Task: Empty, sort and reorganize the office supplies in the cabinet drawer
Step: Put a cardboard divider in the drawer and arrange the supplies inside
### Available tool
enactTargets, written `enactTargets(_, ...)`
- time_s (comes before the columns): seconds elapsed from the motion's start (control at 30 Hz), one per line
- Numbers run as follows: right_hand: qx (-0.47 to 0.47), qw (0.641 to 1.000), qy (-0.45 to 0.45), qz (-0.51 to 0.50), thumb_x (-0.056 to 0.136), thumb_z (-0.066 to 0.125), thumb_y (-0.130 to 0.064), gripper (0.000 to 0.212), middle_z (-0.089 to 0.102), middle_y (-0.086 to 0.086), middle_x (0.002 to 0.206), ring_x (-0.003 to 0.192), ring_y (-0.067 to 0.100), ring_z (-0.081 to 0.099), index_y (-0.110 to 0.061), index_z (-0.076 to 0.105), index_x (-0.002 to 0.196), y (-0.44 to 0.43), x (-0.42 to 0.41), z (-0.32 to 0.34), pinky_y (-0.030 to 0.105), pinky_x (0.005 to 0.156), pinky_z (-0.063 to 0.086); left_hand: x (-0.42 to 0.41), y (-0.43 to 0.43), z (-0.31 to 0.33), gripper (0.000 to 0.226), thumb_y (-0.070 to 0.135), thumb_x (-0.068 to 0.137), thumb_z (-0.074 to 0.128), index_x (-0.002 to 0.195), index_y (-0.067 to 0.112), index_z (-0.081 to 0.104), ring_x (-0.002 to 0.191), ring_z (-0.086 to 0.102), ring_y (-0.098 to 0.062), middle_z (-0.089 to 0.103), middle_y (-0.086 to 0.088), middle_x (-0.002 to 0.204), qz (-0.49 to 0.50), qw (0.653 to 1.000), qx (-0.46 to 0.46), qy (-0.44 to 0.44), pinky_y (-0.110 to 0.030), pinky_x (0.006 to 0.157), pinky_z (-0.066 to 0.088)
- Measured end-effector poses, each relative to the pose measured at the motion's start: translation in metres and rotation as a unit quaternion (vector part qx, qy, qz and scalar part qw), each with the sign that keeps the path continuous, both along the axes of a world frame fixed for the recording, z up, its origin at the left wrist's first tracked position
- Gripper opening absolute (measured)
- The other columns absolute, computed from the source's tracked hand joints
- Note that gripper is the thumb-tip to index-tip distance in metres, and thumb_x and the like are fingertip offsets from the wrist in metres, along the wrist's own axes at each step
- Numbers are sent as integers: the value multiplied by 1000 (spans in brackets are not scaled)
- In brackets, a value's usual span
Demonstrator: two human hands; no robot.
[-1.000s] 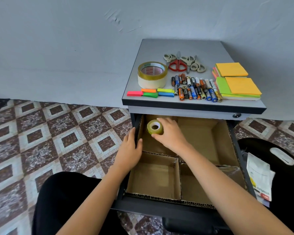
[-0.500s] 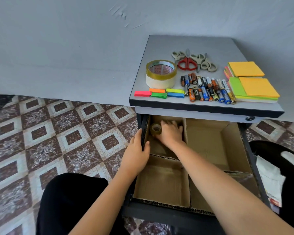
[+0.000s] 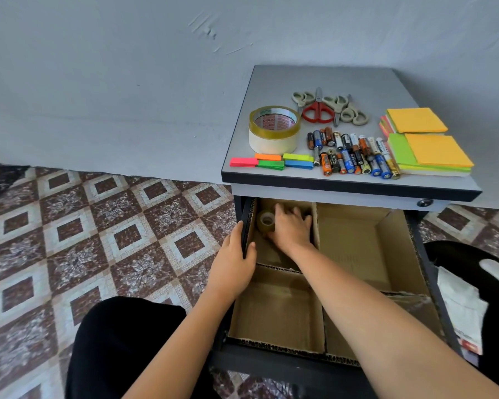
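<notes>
A pale grey wall (image 3: pixel 127 82) fills the upper frame above a brown-and-white patterned tile floor (image 3: pixel 98 240) at 8 o'clock. At 3 o'clock stands a grey-topped, black-edged cabinet (image 3: pixel 323 79), its black metal drawer (image 3: pixel 285 362) pulled out toward 6 o'clock and lined with a brown cardboard divider insert (image 3: pixel 357 254) of four compartments. The left hand (image 3: pixel 234 260) grips the drawer's 9 o'clock side wall, thumb inside and fingers outside. The right hand (image 3: pixel 293 228) reaches into the insert's 11 o'clock compartment. On the cabinet top, two stacks of orange, green and pink square sticky-note pads (image 3: pixel 432 151) lie at 3 o'clock. A wide clear tape roll stacked on a white masking tape roll (image 3: pixel 274 131) sits at 9 o'clock. A row of mixed cylindrical batteries (image 3: pixel 352 154) lies between them, with a cluster of red-handled and grey-handled scissors (image 3: pixel 329 108) just behind at 12 o'clock. Neon paper flag strips (image 3: pixel 271 162) line the front edge at 7 o'clock. The small clear tape roll (image 3: pixel 265 221) stands in that 11 o'clock compartment, held between the right hand's thumb and forefinger.
</notes>
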State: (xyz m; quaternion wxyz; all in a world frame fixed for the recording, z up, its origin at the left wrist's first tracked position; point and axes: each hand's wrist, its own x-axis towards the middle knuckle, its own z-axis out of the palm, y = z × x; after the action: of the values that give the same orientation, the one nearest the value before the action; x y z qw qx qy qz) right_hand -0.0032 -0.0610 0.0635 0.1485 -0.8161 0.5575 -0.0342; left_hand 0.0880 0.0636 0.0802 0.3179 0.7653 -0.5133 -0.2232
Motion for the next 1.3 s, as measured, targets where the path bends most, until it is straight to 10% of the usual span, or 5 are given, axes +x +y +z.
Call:
enactTargets(0.5,-11,996,-87,10,86,64,-34,68,42,8,143,136,30,30,-23,29,144,14,-13,17,49,109,26,1,-2,-3,57,32,99,40,149,21,16,130,42,-23,34,-5,149,0,1000,6,-6,-31,95,41)
enactTargets(0.97,-39,964,-250,87,88,63,-27,40,57,-5,119,102,2,52,-22,56,127,48,-69,99,9,82,38,13,-11,37,37,16,95,49,132,11,48,109,51,-20,46,-7,122,42,977,-202,-49,-27,89,46)
enactTargets(1.3,-119,949,-282,78,85,67,-23,47,59,1,122,105,9,53,-17,54,130,-19,-73,184,20,87,38,67,-94,142,32,19,95,49,127,16,53,99,52,-12,56,-3,116,-8,981,-190,-42,-23,84,39)
